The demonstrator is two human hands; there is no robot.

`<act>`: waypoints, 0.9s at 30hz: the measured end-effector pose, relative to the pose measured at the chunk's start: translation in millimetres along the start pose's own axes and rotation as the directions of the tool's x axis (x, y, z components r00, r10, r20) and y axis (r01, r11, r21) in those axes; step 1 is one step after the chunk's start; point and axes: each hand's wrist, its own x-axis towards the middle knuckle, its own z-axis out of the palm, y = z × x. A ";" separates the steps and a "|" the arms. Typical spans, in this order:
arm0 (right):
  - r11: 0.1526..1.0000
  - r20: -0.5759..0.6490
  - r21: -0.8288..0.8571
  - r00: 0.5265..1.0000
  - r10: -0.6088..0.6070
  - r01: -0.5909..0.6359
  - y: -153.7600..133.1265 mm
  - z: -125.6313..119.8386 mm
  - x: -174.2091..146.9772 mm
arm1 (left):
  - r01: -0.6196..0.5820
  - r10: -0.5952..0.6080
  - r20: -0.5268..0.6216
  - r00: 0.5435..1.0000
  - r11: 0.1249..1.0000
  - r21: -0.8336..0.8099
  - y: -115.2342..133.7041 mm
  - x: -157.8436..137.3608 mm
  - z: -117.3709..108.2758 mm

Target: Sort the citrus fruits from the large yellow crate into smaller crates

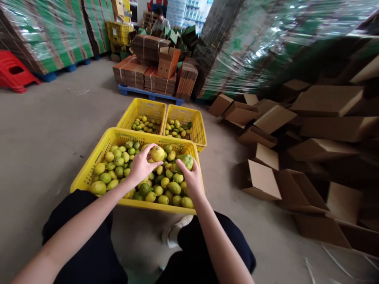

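My left hand (pixel 144 165) is closed around a yellow lemon (pixel 157 154), held up over the large yellow crate (pixel 89 165). To its right, my right hand (pixel 191 175) grips a greener lemon (pixel 186 161) between thumb and fingers. Below both hands the crate holds many loose lemons (pixel 119 161), some yellow and some green. Part of that fruit is hidden behind my hands and forearms.
Behind the large crate stand two smaller yellow crates (pixel 142 105) with some lemons inside. Open cardboard boxes (pixel 262 179) lie piled on the right. A blue pallet (pixel 151 95) bears flattened cartons; a person (pixel 160 21) is beyond. A red stool (pixel 14 71) stands left.
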 end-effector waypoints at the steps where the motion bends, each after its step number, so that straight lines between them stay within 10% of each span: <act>1: 0.983 -0.018 -0.133 0.991 -0.133 0.129 0.5 0.1 2.2 | -0.037 0.037 0.005 0.999 0.999 -0.002 -0.6 0.2 -1.4; 5: 0.851 0.048 -0.304 0.899 -0.435 0.428 0.3 8.4 2.1 | -0.283 0.279 0.045 0.959 0.950 0.133 5.2 -3.1 -8.2; 15: 0.749 0.191 -0.250 0.789 -0.583 0.614 -14.1 30.9 -2.9 | -0.557 0.570 0.054 0.820 0.773 0.303 16.5 -6.5 -25.4; 21: 0.762 0.179 -0.256 0.804 -0.567 0.594 -25.1 29.8 -4.3 | -0.456 0.460 0.011 0.888 0.878 0.147 19.5 -6.9 -32.6; 24: 0.860 0.200 -0.073 0.852 -0.483 0.505 -34.7 26.2 -8.0 | -0.232 0.240 0.033 0.970 0.960 -0.155 24.1 -6.0 -35.5; 27: 0.948 0.196 0.137 0.930 -0.310 0.287 -42.5 24.6 -10.7 | 0.097 -0.011 0.175 0.984 0.866 -0.491 29.5 -4.7 -37.0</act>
